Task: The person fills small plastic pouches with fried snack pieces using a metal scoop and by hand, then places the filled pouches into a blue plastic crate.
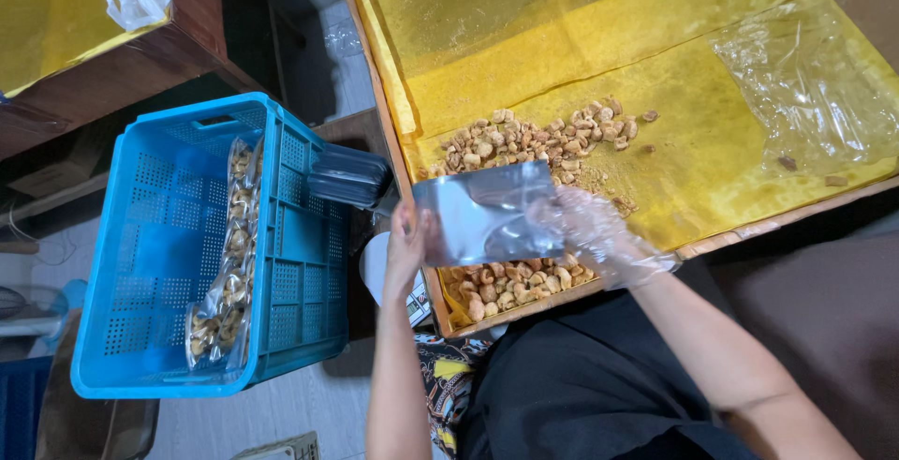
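A wooden-rimmed bench [796,207] lined with crinkled yellow paper is carrying a loose heap of pale roasted cashew nuts [534,137], with more nuts lying at its near edge. Above that edge, the bare left hand [405,249] is pinching one side of a flat silvery foil pouch [482,215], while the right hand [599,235], wearing a thin clear plastic glove, is gripping the other side. A blue perforated plastic crate [169,263] is standing on the floor just left, holding clear packets of nuts [225,263]. Crumpled clear plastic sheeting [815,85] is lying far right, leaving open paper behind the heap.
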